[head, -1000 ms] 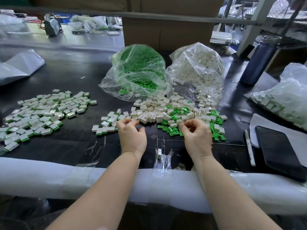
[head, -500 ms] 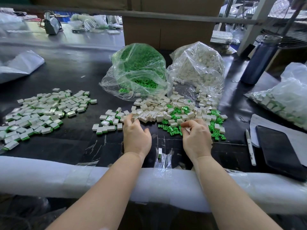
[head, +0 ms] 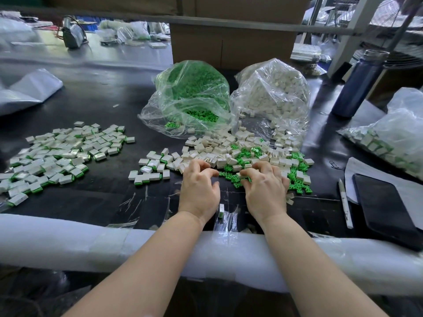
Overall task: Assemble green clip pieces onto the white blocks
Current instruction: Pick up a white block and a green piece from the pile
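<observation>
Left hand (head: pixel 199 191) sits centre frame, palm down, fingers curled loosely over the near edge of the white blocks (head: pixel 229 149); can't tell if it grips anything. Right hand (head: pixel 265 191) is just right of it, fingers spread and bent into the loose green clips (head: pixel 297 177), grip also unclear. Small batch of assembled pieces (head: pixel 148 168) lies left of the left hand, bigger assembled pile (head: pixel 59 154) at far left. Upper centre: bag of green clips (head: pixel 192 94), bag of white blocks (head: pixel 272 94) beside it. Phone (head: pixel 386 207) and pen (head: pixel 343 202) lower right, blue bottle (head: pixel 359 83) upper right.
</observation>
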Tool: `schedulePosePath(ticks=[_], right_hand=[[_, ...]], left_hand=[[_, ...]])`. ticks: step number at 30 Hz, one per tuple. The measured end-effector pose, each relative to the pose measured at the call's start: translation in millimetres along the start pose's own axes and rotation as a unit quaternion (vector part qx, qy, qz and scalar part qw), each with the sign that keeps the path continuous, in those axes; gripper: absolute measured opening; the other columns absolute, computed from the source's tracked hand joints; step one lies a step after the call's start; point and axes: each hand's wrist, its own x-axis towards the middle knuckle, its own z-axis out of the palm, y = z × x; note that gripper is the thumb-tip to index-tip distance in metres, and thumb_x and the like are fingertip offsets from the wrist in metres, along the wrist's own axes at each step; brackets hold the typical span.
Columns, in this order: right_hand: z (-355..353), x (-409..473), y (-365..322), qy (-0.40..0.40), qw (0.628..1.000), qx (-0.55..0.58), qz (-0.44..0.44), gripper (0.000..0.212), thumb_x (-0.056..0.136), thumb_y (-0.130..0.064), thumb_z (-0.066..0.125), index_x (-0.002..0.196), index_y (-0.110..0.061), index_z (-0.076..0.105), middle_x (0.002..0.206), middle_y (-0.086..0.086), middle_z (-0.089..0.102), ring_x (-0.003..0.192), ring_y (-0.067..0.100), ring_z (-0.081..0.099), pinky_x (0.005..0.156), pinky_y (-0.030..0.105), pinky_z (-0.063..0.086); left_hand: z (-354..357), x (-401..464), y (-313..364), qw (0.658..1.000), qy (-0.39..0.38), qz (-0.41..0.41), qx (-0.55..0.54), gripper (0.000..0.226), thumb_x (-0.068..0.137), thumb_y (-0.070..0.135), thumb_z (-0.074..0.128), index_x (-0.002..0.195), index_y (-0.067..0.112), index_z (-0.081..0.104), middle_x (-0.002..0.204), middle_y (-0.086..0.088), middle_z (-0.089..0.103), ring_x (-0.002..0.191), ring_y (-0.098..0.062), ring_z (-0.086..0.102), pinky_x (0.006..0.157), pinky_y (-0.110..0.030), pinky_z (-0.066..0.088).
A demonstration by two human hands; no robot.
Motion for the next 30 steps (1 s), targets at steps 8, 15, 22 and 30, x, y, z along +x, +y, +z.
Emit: schedulePosePath(ticks=[8, 15, 22, 30], right_hand=[[-0.5, -1.5, -2.0, 0.016, 0.999, -0.001, -0.029, 0.026, 0.098, -0.027, 0.045, 0.118, -0.031, 0.061, 0.130, -0.013, 0.052, 0.120, 0.018, 0.036, 0.085, 0.033, 0.015], [1.2, 0.6, -1.6, -0.006, 1.000, -0.018, -0.019, 0.024, 0.099, -0.027, 0.042, 0.113, -0.025, 0.061, 0.125, -0.001, 0.047, 0.116, 0.022, 0.036, 0.088, 0.037, 0.020], [1.7, -0.9, -3.2, 0.036, 0.999, -0.018, -0.035, 0.020, 0.092, -0.010, 0.052, 0.102, -0.024, 0.062, 0.111, -0.010, 0.061, 0.108, 0.019, 0.041, 0.074, 0.030, 0.010], [3.4, 1.3, -2.6, -0.004, 0.998, -0.038, -0.048, 0.034, 0.099, -0.019, 0.042, 0.127, -0.032, 0.055, 0.124, -0.008, 0.052, 0.116, 0.019, 0.034, 0.081, 0.033, 0.013]], left_hand=[[2.2, 1.1, -0.7, 1.000, -0.020, 0.009, 0.003, 0.021, 0.088, 0.013, 0.059, 0.108, 0.010, 0.065, 0.108, 0.004, 0.039, 0.111, -0.015, 0.039, 0.091, -0.011, 0.025], [2.7, 0.9, -0.5, 1.000, -0.027, 0.011, -0.003, 0.019, 0.088, 0.013, 0.059, 0.105, 0.012, 0.066, 0.104, 0.008, 0.035, 0.109, -0.013, 0.038, 0.091, -0.011, 0.026], [2.3, 0.9, 0.0, 1.000, -0.028, 0.011, -0.008, 0.017, 0.087, 0.013, 0.060, 0.103, 0.011, 0.067, 0.103, 0.007, 0.036, 0.110, -0.016, 0.040, 0.090, -0.010, 0.024], [2.7, 0.6, -0.5, 0.999, -0.029, 0.013, -0.008, 0.017, 0.087, 0.014, 0.061, 0.102, 0.012, 0.067, 0.102, 0.007, 0.037, 0.109, -0.015, 0.040, 0.088, -0.008, 0.022]])
